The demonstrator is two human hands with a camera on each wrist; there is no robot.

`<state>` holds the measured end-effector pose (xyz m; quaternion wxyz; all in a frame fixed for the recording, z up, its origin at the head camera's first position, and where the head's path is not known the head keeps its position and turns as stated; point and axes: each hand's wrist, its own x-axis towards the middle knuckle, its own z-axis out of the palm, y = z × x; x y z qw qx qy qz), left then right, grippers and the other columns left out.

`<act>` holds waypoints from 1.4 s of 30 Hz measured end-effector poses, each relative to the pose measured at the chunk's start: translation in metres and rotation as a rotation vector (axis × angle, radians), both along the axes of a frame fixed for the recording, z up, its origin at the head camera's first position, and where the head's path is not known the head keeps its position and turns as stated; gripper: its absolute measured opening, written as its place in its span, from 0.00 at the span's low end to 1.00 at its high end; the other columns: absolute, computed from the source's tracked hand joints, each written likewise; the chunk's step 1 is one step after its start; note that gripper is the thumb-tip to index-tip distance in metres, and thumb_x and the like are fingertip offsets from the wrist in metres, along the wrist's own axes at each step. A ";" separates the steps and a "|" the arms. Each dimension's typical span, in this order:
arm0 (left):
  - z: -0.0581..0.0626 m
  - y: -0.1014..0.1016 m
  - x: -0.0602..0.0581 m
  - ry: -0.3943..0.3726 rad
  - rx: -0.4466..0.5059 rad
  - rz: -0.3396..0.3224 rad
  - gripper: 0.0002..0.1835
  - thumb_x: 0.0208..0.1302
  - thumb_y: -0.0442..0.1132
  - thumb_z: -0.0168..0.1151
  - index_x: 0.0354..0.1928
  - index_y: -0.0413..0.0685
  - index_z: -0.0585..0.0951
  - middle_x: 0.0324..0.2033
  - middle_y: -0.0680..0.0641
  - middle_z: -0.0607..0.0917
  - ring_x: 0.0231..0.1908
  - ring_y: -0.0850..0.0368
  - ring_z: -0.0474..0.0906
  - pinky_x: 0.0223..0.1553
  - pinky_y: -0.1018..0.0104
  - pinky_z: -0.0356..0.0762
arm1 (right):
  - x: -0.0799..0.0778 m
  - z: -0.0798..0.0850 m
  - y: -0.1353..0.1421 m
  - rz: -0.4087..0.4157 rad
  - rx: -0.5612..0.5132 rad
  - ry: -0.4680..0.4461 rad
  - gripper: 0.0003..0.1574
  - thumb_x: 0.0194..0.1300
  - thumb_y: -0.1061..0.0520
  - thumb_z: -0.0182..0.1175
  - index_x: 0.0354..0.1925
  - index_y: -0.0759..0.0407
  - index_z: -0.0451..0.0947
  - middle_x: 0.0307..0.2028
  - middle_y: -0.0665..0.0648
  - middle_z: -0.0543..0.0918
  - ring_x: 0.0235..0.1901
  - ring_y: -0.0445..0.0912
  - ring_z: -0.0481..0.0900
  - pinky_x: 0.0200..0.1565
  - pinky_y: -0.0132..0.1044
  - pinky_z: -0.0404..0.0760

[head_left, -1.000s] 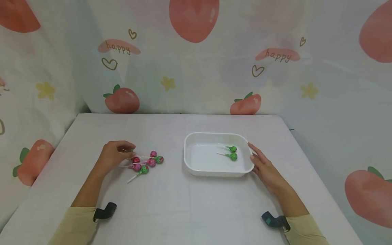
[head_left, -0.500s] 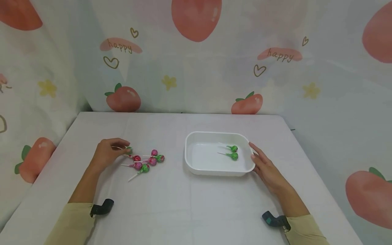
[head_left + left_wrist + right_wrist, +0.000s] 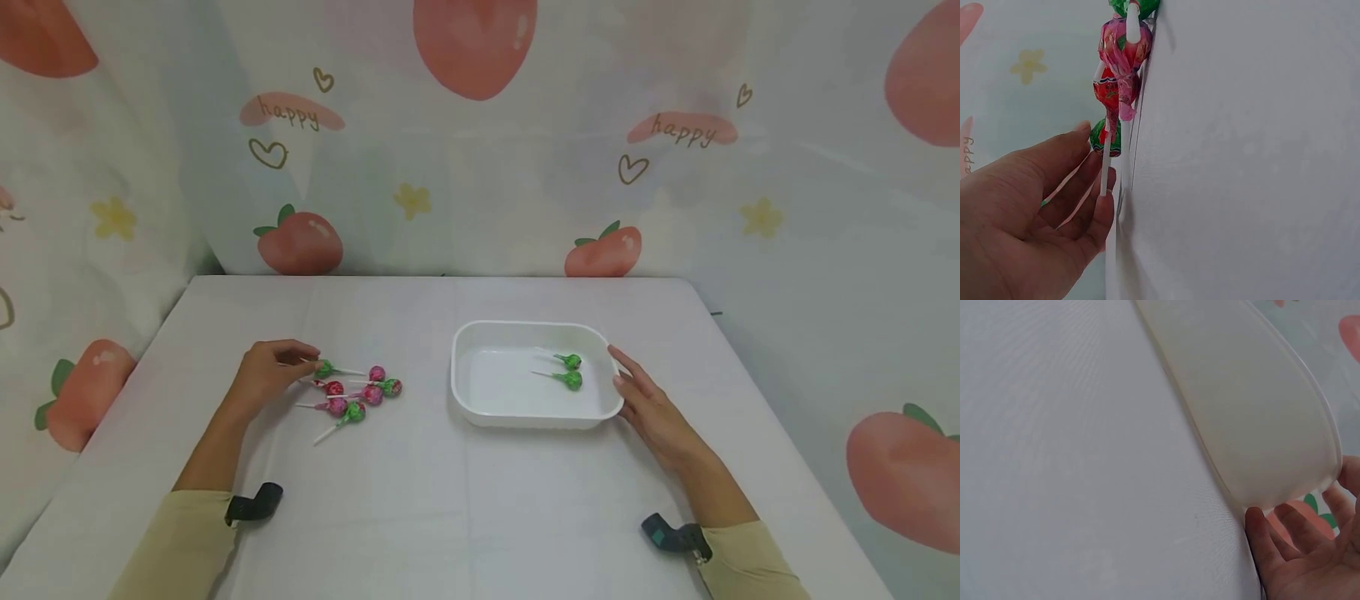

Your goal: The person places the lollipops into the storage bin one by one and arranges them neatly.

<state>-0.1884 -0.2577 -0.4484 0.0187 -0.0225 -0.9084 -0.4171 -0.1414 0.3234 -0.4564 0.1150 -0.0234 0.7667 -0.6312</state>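
My left hand (image 3: 266,375) pinches a green lollipop (image 3: 324,369) by its wrapped head, the white stick pointing right. In the left wrist view, its green and red wrapper (image 3: 1105,139) shows at my fingertips, close to a red lollipop (image 3: 1107,94) and a pink one (image 3: 1125,47). Several pink, red and green lollipops (image 3: 354,412) lie in a loose cluster beside the hand. My right hand (image 3: 660,425) rests its extended fingers against the right end of a white rectangular tray (image 3: 510,419). Inside lie two green lollipops (image 3: 573,381), sticks to the left.
A white cloth covers the table (image 3: 375,517), and a fruit-patterned curtain (image 3: 487,183) hangs behind and at both sides. Black wrist devices (image 3: 255,502) are worn at both sleeves. The tray stands to the right of the lollipop cluster.
My left hand has drawn slightly left from the cluster with the green lollipop, whose stick now shows pointing right. The right hand and tray have stayed in place.
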 end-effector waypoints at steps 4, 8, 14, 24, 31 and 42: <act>0.001 0.003 0.000 -0.021 0.009 0.004 0.16 0.67 0.42 0.73 0.52 0.41 0.88 0.46 0.41 0.87 0.49 0.45 0.80 0.43 0.61 0.78 | -0.001 -0.001 0.000 -0.001 -0.001 0.007 0.39 0.83 0.39 0.47 0.83 0.35 0.46 0.80 0.63 0.52 0.76 0.60 0.55 0.61 0.26 0.70; 0.000 0.005 -0.003 -0.029 0.013 -0.021 0.15 0.68 0.41 0.72 0.53 0.42 0.87 0.48 0.41 0.87 0.51 0.45 0.81 0.46 0.59 0.78 | -0.002 -0.002 0.000 -0.015 0.002 0.013 0.38 0.83 0.40 0.47 0.83 0.34 0.47 0.80 0.63 0.52 0.76 0.59 0.57 0.60 0.25 0.70; -0.001 0.008 -0.007 -0.027 0.027 -0.052 0.14 0.70 0.37 0.69 0.55 0.42 0.87 0.51 0.41 0.87 0.52 0.44 0.81 0.46 0.66 0.79 | 0.000 -0.001 0.000 -0.019 0.010 -0.006 0.39 0.83 0.39 0.47 0.83 0.33 0.46 0.80 0.63 0.53 0.76 0.58 0.58 0.60 0.25 0.70; -0.003 0.022 -0.008 -0.085 0.008 0.084 0.23 0.65 0.50 0.74 0.52 0.39 0.86 0.46 0.39 0.86 0.49 0.43 0.79 0.40 0.61 0.78 | 0.001 0.000 0.000 -0.009 -0.007 -0.009 0.40 0.82 0.39 0.47 0.83 0.35 0.45 0.80 0.61 0.53 0.76 0.58 0.57 0.62 0.27 0.70; -0.003 0.027 -0.006 -0.076 -0.053 0.121 0.24 0.61 0.49 0.77 0.48 0.35 0.86 0.41 0.37 0.87 0.46 0.41 0.80 0.41 0.56 0.79 | 0.000 0.000 -0.001 0.001 -0.007 -0.002 0.40 0.82 0.39 0.47 0.83 0.36 0.45 0.79 0.62 0.53 0.76 0.59 0.57 0.61 0.26 0.69; 0.001 0.032 -0.005 -0.074 -0.059 0.125 0.22 0.61 0.47 0.77 0.47 0.34 0.87 0.37 0.39 0.87 0.41 0.44 0.79 0.34 0.62 0.76 | 0.000 0.000 0.000 0.006 -0.026 0.005 0.40 0.82 0.39 0.47 0.84 0.37 0.45 0.80 0.62 0.53 0.76 0.59 0.57 0.61 0.26 0.70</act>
